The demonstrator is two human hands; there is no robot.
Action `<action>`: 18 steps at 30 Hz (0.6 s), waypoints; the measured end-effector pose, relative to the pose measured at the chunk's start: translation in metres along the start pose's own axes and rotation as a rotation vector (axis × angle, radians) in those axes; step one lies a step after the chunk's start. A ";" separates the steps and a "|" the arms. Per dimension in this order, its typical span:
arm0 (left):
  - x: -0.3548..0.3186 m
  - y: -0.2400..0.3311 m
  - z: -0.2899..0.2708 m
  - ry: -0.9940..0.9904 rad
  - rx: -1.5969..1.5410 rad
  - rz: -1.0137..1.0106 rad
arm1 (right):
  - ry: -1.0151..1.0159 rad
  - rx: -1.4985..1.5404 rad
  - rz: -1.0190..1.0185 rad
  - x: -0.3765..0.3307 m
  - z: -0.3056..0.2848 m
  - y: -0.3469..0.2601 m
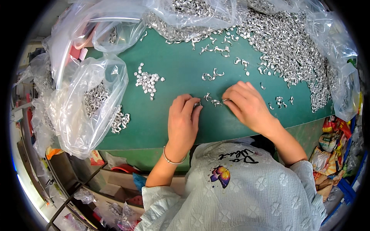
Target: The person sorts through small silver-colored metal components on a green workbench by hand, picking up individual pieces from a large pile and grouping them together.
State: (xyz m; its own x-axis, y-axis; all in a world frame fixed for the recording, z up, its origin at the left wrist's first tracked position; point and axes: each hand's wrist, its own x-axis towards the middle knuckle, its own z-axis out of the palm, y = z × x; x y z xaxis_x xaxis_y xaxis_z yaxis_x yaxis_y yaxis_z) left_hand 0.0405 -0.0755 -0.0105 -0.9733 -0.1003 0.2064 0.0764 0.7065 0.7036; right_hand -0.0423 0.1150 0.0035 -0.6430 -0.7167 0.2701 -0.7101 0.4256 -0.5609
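Green is the table (pixel 173 65), and over it the left hand (pixel 184 112) points forward, thumb and forefinger pinching a small metal piece (pixel 197 104). The right hand (pixel 246 104) leans inward — its fingertips grip a silvery piece (pixel 226 100) (mostly hidden, exact shape I cannot tell). Between the hands lie curved pieces (pixel 216 102) — shiny, silver-coloured.

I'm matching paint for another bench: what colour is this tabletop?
The tabletop is dark green, clearest in the head view.
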 end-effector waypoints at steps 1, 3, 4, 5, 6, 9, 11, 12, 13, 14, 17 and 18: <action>-0.001 0.001 0.000 -0.018 -0.003 -0.001 | 0.022 0.026 -0.004 0.001 0.003 -0.002; -0.002 0.005 -0.002 -0.052 -0.006 -0.004 | -0.020 0.015 -0.001 0.001 0.005 -0.002; -0.001 0.005 -0.003 -0.049 -0.022 -0.019 | -0.041 0.011 -0.001 0.002 0.006 -0.002; 0.001 0.006 -0.003 -0.045 -0.039 -0.033 | -0.027 0.010 0.007 0.004 0.004 -0.002; 0.001 0.006 -0.004 -0.041 -0.054 -0.053 | -0.018 0.013 0.012 0.005 0.002 -0.003; 0.014 0.011 0.000 -0.018 0.028 0.036 | -0.001 0.021 0.038 0.006 0.001 -0.002; 0.020 0.010 0.005 -0.061 0.065 0.034 | 0.021 0.024 0.053 0.006 0.001 -0.002; 0.023 0.010 0.007 -0.083 0.083 0.035 | 0.039 0.027 0.059 0.005 0.002 0.000; 0.025 0.008 0.007 -0.083 0.088 0.038 | 0.058 0.029 0.065 0.005 0.002 0.000; 0.026 0.006 0.006 -0.082 0.093 0.041 | 0.041 0.035 0.064 0.005 0.001 0.000; 0.026 0.002 0.006 -0.024 -0.010 -0.030 | -0.030 0.008 0.036 0.009 -0.001 -0.003; 0.026 0.001 0.006 0.002 -0.066 -0.064 | -0.067 -0.032 0.012 0.012 0.000 -0.004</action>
State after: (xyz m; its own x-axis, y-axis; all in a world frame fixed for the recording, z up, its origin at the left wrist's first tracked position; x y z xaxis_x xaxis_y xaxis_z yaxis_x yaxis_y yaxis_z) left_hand 0.0140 -0.0737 -0.0086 -0.9762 -0.1455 0.1606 0.0277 0.6511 0.7585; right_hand -0.0471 0.1049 0.0086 -0.6313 -0.7465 0.2101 -0.7122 0.4508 -0.5380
